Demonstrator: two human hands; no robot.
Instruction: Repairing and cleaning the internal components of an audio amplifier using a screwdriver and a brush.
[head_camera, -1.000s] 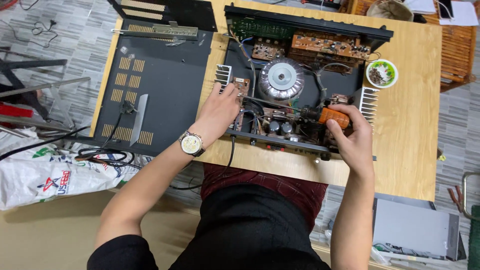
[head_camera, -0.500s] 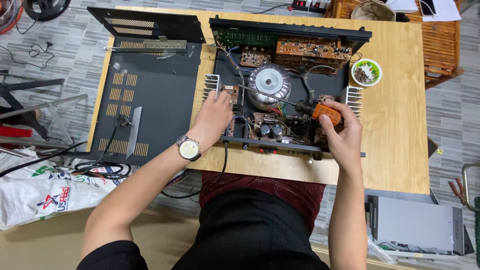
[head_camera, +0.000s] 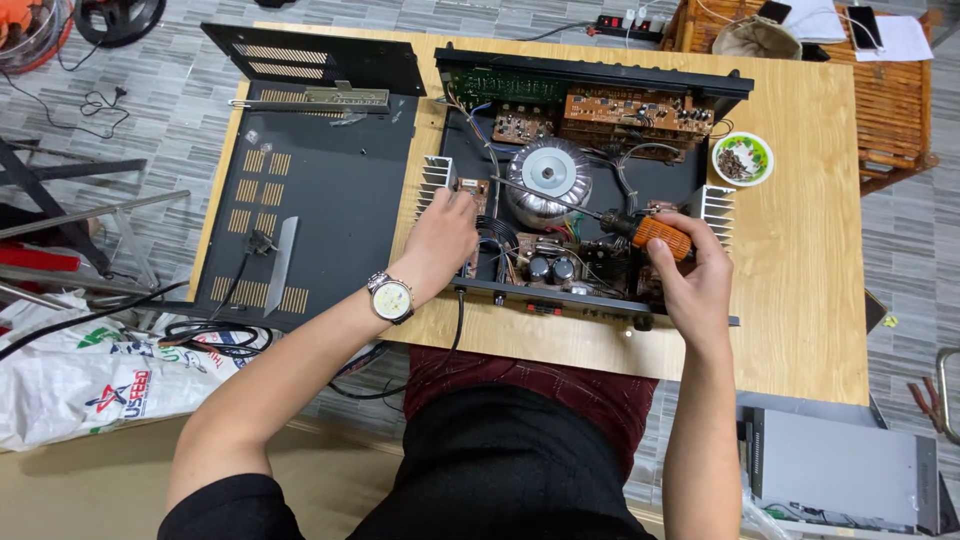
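My right hand (head_camera: 695, 270) is closed around the orange handle of a screwdriver (head_camera: 660, 236), whose dark shaft runs left across the open amplifier chassis (head_camera: 590, 200) toward the silver toroidal transformer (head_camera: 548, 178). My left hand (head_camera: 440, 238), a wristwatch (head_camera: 391, 297) on its wrist, rests with fingers curled on the chassis's left side, touching a small circuit board just beside a finned heat sink (head_camera: 435, 183); it grips nothing I can make out. The chassis sits in the middle of the wooden counter (head_camera: 800, 300), brown circuit boards (head_camera: 630, 112) along its far edge. Left of it lies the removed black vented cover (head_camera: 310, 190), overhanging the counter's edge. A small green-rimmed bowl (head_camera: 742, 158) of screws stands right of the chassis. On the floor to my left lies a white plastic bag (head_camera: 70, 390) with red and green print, black cables (head_camera: 200, 335) across it. A grey metal box (head_camera: 840, 480) sits low on my right.
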